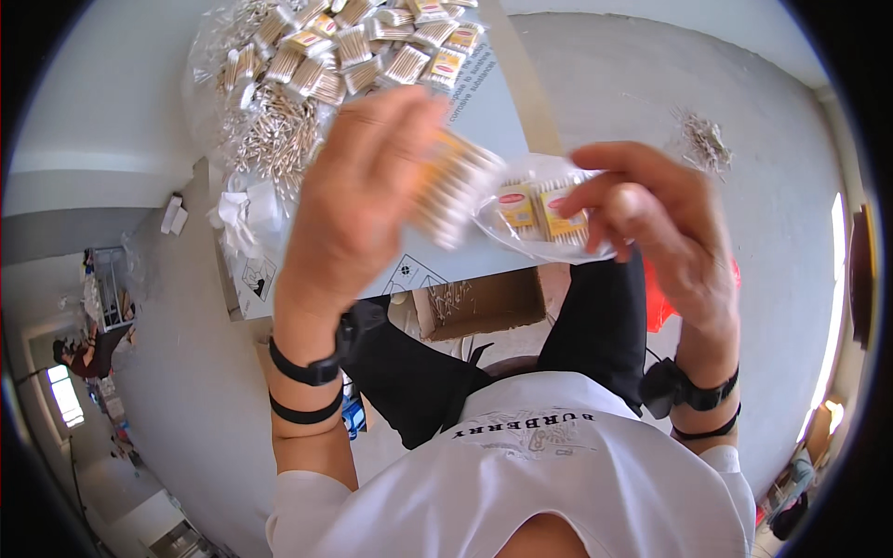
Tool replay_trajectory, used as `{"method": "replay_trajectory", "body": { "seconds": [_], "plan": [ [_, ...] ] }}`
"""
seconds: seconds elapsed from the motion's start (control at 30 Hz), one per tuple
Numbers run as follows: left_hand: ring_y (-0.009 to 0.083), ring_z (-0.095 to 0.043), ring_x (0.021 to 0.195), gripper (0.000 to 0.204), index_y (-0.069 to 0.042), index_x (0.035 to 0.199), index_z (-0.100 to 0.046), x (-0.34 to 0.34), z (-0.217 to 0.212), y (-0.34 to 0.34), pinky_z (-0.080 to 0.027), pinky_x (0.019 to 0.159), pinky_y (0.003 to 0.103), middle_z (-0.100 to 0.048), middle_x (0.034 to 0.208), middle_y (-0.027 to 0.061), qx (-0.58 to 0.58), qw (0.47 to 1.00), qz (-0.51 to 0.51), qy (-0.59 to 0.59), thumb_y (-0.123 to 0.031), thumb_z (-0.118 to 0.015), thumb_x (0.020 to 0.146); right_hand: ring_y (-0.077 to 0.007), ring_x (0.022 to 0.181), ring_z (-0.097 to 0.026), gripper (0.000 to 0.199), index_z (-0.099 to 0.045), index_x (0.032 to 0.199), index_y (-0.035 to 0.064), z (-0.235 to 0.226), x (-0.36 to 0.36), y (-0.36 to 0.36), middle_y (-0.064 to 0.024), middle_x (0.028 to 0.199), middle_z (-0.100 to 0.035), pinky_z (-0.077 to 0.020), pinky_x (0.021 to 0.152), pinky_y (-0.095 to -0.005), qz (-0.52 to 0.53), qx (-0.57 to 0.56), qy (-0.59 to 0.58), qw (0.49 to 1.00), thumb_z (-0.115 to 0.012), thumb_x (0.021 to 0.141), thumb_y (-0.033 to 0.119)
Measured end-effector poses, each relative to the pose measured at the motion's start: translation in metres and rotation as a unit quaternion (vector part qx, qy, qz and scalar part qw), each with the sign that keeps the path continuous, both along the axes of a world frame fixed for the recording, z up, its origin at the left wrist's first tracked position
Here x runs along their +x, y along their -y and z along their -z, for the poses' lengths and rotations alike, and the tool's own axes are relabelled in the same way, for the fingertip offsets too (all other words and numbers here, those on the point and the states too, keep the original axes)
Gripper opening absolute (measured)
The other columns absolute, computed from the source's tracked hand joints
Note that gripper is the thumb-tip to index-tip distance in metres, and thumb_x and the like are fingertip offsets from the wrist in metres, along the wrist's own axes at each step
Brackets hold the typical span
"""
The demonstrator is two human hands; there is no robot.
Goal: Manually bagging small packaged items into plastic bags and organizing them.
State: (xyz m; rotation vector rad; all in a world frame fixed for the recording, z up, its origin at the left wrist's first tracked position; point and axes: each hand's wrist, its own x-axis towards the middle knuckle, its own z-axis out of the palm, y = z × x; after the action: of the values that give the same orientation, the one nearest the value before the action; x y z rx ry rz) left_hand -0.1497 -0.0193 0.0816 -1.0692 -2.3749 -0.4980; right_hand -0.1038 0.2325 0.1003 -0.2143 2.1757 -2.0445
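Note:
My left hand is closed round a bundle of cotton swabs with a yellow label, its white tips toward the right; motion smears both a little. Just right of it, a clear plastic bag lies at the near right part of the grey-blue tabletop. Two more packs of cotton swabs sit side by side inside, their yellow labels up. At the bag's right edge my right hand grips the plastic with bent fingers, thumb toward me. Part of the bag's rim is hidden behind these fingers.
A heap of swab packs covers the far left of the tabletop, beside loose swabs and crumpled white plastic. Below the near edge is an open cardboard box. More swabs lie on the floor at right.

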Motion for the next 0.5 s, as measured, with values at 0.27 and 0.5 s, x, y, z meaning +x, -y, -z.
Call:
{"method": "replay_trajectory", "body": {
  "seconds": [0.27,0.5],
  "plan": [
    [0.0266,-0.055,0.111,0.054,-0.002,0.124,-0.056,0.006,0.018,-0.051,-0.052,0.083,0.037,-0.053,0.125,0.0134,0.075,0.991,-0.001,0.114,-0.001,-0.069,0.072,-0.0104,0.064,-0.056,0.025,-0.061,0.086,-0.0051,0.038,-0.01,-0.001,-0.0044,0.07,-0.058,-0.0443,0.057,-0.0273,-0.051,-0.009,0.069,0.996,-0.066,0.086,0.02],
    [0.0139,-0.055,0.062,0.019,0.002,0.097,-0.062,0.018,0.05,-0.051,-0.045,0.056,0.028,-0.063,0.075,0.0098,0.103,0.9,-0.187,0.381,-0.004,-0.067,0.079,-0.0305,0.068,-0.067,0.011,-0.058,0.075,-0.0051,0.045,-0.01,0.013,-0.0159,0.073,-0.059,-0.0526,0.059,-0.0341,-0.038,0.458,-0.2,0.865,-0.061,0.077,0.006]
  ]
}}
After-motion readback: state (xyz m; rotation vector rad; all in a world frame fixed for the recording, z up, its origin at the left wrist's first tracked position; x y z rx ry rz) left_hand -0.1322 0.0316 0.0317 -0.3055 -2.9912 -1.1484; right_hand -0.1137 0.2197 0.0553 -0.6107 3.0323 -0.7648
